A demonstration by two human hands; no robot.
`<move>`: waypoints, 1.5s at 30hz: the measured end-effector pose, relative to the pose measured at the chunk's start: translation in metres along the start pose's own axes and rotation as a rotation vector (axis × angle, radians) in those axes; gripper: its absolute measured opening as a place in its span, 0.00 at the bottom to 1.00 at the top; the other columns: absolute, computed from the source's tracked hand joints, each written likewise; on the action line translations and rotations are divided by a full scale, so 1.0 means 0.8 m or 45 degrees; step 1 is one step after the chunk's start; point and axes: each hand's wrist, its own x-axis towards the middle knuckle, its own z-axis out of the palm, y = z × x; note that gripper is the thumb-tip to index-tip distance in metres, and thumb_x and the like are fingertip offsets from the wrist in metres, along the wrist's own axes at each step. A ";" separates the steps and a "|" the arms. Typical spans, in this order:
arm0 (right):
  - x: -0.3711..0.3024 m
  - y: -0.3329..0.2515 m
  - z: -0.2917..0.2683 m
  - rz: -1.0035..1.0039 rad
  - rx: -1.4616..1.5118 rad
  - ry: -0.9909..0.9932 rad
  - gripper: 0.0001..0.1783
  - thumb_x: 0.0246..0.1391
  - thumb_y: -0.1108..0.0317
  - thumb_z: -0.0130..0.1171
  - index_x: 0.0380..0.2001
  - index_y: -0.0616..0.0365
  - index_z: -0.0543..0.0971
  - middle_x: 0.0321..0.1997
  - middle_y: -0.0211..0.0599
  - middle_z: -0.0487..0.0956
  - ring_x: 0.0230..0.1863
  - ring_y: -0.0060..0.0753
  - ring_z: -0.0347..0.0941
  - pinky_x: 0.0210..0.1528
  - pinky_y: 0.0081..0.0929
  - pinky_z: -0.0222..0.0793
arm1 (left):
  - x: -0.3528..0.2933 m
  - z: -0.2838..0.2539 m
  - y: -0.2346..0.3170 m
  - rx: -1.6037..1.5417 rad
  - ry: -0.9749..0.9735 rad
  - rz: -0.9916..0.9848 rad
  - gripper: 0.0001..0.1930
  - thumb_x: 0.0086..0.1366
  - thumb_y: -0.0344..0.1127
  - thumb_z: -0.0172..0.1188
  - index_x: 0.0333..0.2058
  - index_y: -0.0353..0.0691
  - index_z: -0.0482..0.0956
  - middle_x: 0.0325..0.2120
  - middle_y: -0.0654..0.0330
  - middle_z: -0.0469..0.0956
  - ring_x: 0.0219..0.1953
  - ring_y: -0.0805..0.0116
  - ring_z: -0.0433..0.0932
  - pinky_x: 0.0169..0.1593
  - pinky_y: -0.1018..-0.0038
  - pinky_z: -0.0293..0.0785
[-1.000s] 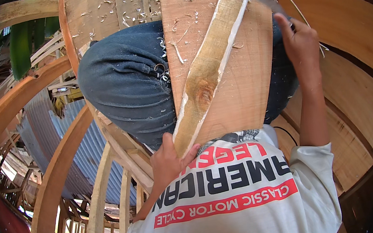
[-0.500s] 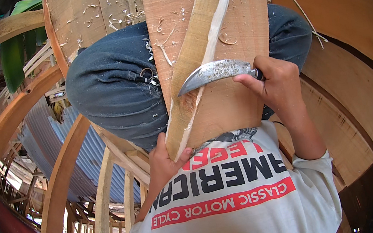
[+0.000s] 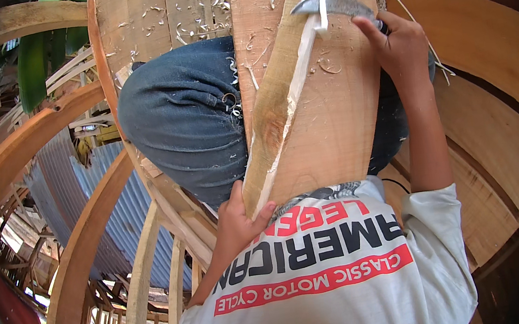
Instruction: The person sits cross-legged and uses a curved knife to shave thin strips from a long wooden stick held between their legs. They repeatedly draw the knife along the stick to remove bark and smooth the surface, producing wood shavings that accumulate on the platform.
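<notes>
A long strip of wood [image 3: 271, 101] with a pale shaved edge slants from my waist up to the top of the view. Its near end sits in the grip of my left hand [image 3: 239, 218], thumb on one side and fingers on the other. My right hand [image 3: 404, 41] is closed round the dark handle of a curved knife [image 3: 344, 6], whose blade lies across the strip's far part. A curled white shaving [image 3: 322, 13] stands up at the blade. Under the strip a wide flat board [image 3: 333, 126] rests across my lap.
Wood shavings [image 3: 183, 8] lie scattered over the planks ahead. Curved timber ribs [image 3: 87, 244] rise on the left, with corrugated metal sheet [image 3: 104, 202] beyond them. Broad planks [image 3: 497, 124] with dark gaps curve along the right side. My bent leg [image 3: 185, 119] is left of the board.
My right hand has moved the knife away from me along the strip, from near the knot to its far part, and a shaving now curls at the blade. My left hand keeps its grip.
</notes>
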 end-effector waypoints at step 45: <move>0.068 0.025 0.022 -0.258 0.121 0.095 0.36 0.55 0.31 0.51 0.16 0.56 0.76 0.12 0.40 0.74 0.16 0.42 0.75 0.21 0.36 0.72 | 0.001 0.019 0.021 -0.101 0.114 0.091 0.23 0.67 0.44 0.55 0.50 0.29 0.71 0.35 0.48 0.80 0.40 0.64 0.78 0.46 0.69 0.72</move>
